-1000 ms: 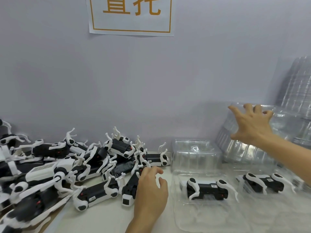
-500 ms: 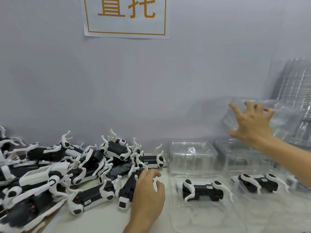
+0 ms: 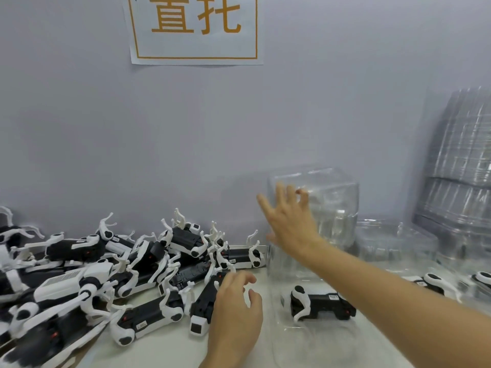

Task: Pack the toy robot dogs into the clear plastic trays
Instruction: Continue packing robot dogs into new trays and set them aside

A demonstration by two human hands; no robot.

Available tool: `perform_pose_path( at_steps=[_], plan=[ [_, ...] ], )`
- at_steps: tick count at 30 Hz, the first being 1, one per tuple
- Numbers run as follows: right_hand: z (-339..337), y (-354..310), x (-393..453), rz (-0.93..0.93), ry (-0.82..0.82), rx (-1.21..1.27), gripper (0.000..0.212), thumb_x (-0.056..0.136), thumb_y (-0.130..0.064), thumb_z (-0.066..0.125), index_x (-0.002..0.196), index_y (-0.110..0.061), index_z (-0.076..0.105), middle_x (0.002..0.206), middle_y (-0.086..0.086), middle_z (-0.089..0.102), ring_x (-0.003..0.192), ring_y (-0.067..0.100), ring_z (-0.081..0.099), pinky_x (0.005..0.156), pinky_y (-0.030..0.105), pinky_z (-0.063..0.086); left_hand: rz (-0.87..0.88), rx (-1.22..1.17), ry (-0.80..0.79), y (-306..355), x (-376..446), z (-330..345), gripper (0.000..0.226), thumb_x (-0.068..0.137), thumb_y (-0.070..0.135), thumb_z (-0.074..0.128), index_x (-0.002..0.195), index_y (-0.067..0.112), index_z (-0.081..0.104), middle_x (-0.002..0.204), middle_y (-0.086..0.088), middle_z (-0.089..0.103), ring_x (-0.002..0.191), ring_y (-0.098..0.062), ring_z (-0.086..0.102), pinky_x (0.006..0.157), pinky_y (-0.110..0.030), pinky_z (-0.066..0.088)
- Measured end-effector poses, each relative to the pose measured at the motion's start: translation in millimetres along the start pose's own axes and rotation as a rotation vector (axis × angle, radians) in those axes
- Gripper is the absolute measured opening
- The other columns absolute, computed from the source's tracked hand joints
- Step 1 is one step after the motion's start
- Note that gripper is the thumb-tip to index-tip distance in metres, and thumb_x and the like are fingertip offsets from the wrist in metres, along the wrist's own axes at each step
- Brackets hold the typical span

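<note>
A heap of black-and-white toy robot dogs (image 3: 93, 274) covers the table's left side. My left hand (image 3: 236, 314) rests with loosely curled fingers against one black dog (image 3: 202, 306) at the heap's right edge; no grip shows. My right hand (image 3: 289, 221) grips a clear plastic tray (image 3: 329, 205) in the air, fingers spread over its side. Beneath my right forearm another clear tray (image 3: 292, 338) lies flat with one dog (image 3: 318, 306) in it. Further right lies a second packed dog (image 3: 435, 285).
A tall stack of clear trays (image 3: 462, 168) leans at the far right. More clear trays (image 3: 393, 240) sit in front of it by the grey wall. A paper sign (image 3: 194, 27) with orange characters hangs above.
My right hand has lifted a clear tray from the right-hand trays and carried it left, above the tray holding a dog. My left hand has stayed by the black dog.
</note>
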State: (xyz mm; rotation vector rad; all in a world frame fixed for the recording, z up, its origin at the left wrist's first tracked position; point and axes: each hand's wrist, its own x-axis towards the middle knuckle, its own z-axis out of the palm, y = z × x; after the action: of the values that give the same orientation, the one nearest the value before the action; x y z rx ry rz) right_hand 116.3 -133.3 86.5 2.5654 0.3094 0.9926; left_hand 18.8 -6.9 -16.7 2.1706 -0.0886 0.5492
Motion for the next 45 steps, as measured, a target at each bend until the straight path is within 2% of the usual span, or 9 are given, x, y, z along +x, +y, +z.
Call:
perform_pose_path(
  at_steps=[9,16,21,28,33,37,39,42,45],
  plan=[
    [9,24,11,0.088,0.092,0.262,0.075,0.085,-0.061,0.056,0.145,-0.025,0.03,0.136,0.009,0.045,0.121,0.031,0.04,0.098,0.047,0.024,-0.001,-0.018,0.006,1,1,0,0.021,0.096,0.017,0.05,0.098,0.037,0.052,0.107,0.02,0.049,0.104,-0.001,0.05,0.08,-0.013,0.036],
    [17,91,4,0.151,-0.453,0.461,0.068,0.075,-0.059,0.073,0.132,-0.034,0.044,0.136,-0.003,0.049,0.126,0.027,0.046,0.099,0.045,0.031,-0.005,-0.021,0.008,1,0,0,0.022,0.095,0.015,0.052,0.095,0.037,0.051,0.106,0.019,0.05,0.101,-0.001,0.051,0.08,-0.018,0.038],
    [23,84,-2,0.152,-0.213,0.557,0.042,0.076,-0.05,0.078,0.106,-0.038,0.051,0.124,-0.008,0.057,0.117,0.022,0.052,0.092,0.04,0.029,0.004,-0.012,0.007,0,1,3,0.021,0.094,0.014,0.053,0.095,0.035,0.054,0.105,0.018,0.051,0.101,-0.002,0.051,0.075,-0.012,0.036],
    [20,75,4,0.031,-0.324,0.423,0.053,0.088,-0.055,0.057,0.135,-0.033,0.044,0.141,-0.003,0.047,0.129,0.025,0.044,0.104,0.048,0.027,0.01,0.009,-0.004,-4,1,2,0.024,0.094,0.013,0.053,0.093,0.037,0.053,0.103,0.019,0.052,0.1,0.0,0.05,0.075,-0.005,0.034],
    [16,110,-10,0.235,-0.194,0.784,0.044,0.096,-0.053,0.044,0.137,-0.038,0.048,0.137,-0.005,0.054,0.13,0.019,0.046,0.099,0.041,0.023,0.012,0.008,-0.001,-1,1,1,0.031,0.093,0.011,0.054,0.087,0.041,0.049,0.1,0.018,0.053,0.095,0.002,0.051,0.074,-0.002,0.033],
    [27,149,-16,0.593,0.084,0.899,0.04,0.085,-0.012,0.052,0.124,-0.021,0.06,0.116,0.004,0.063,0.108,0.025,0.056,0.103,0.048,0.04,0.015,-0.001,0.007,-1,1,2,0.026,0.094,0.012,0.054,0.091,0.038,0.052,0.102,0.019,0.053,0.096,0.004,0.051,0.073,-0.004,0.034],
    [39,172,-24,0.661,-0.168,0.753,0.045,0.082,-0.007,0.055,0.126,-0.017,0.06,0.112,0.002,0.062,0.111,0.027,0.056,0.103,0.044,0.042,0.015,-0.002,0.008,-2,0,2,0.025,0.094,0.013,0.054,0.093,0.038,0.052,0.103,0.02,0.052,0.097,0.006,0.05,0.073,-0.004,0.034],
    [56,181,-35,0.456,-0.757,0.527,0.057,0.085,-0.014,0.059,0.141,-0.013,0.048,0.139,0.005,0.055,0.128,0.026,0.05,0.108,0.036,0.04,0.019,0.001,-0.001,-1,0,2,0.025,0.094,0.015,0.053,0.092,0.04,0.051,0.104,0.02,0.052,0.097,0.008,0.05,0.072,-0.005,0.035],
    [71,175,-38,0.363,-0.905,0.388,0.066,0.081,-0.024,0.071,0.14,-0.009,0.045,0.136,0.005,0.054,0.119,0.023,0.055,0.095,0.027,0.047,0.019,-0.002,-0.005,-1,0,2,0.027,0.094,0.014,0.053,0.09,0.041,0.05,0.104,0.018,0.053,0.097,0.006,0.051,0.073,-0.006,0.036]
  ],
)
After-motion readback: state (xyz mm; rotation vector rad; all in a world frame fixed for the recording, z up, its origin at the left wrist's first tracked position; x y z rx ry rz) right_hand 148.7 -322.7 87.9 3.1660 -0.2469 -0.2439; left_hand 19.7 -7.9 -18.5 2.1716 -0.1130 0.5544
